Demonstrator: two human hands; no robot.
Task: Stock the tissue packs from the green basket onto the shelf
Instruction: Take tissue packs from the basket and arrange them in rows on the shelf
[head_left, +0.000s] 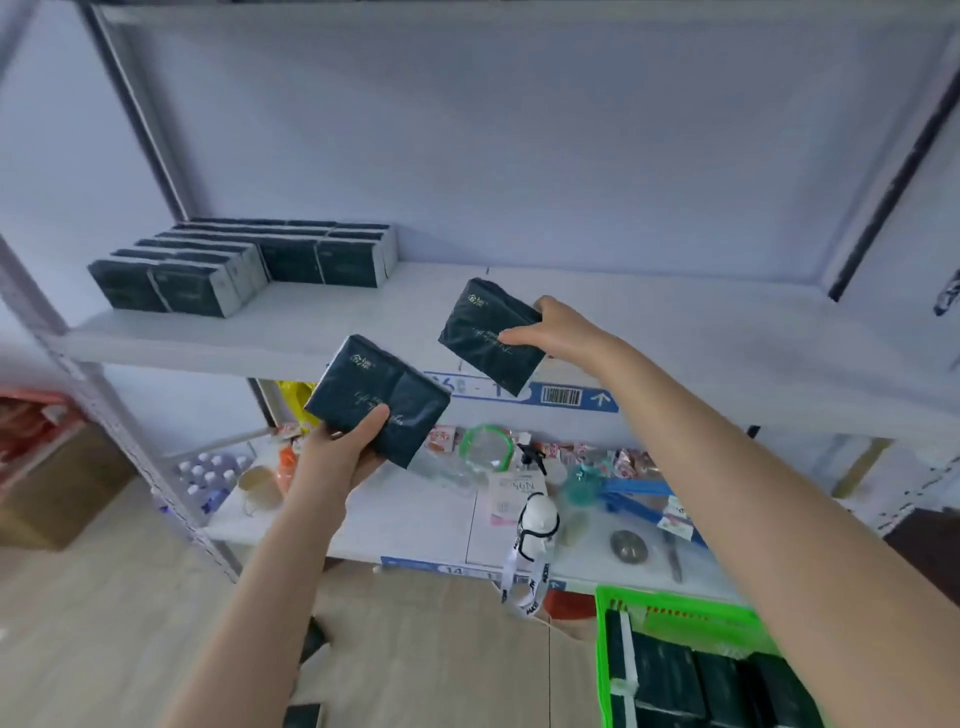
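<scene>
Dark-wrapped L pack (376, 397) gripped in L hand (340, 449), R pack (488, 338) in R hand (558, 327) at shelf (649, 317) edge: likely placing step; next, set both beside row (234, 265) up-left of hands; basket (675, 604) below R arm.

A shop stockroom is seen here: white metal shelving (675, 322) is edged with blue barcoded labels (563, 397), dark green tissue packs (234, 265) are lined up in identical rows, and mixed packaged goods (631, 462) are spread below, with a brown cardboard box (57, 483) parked alongside.
</scene>
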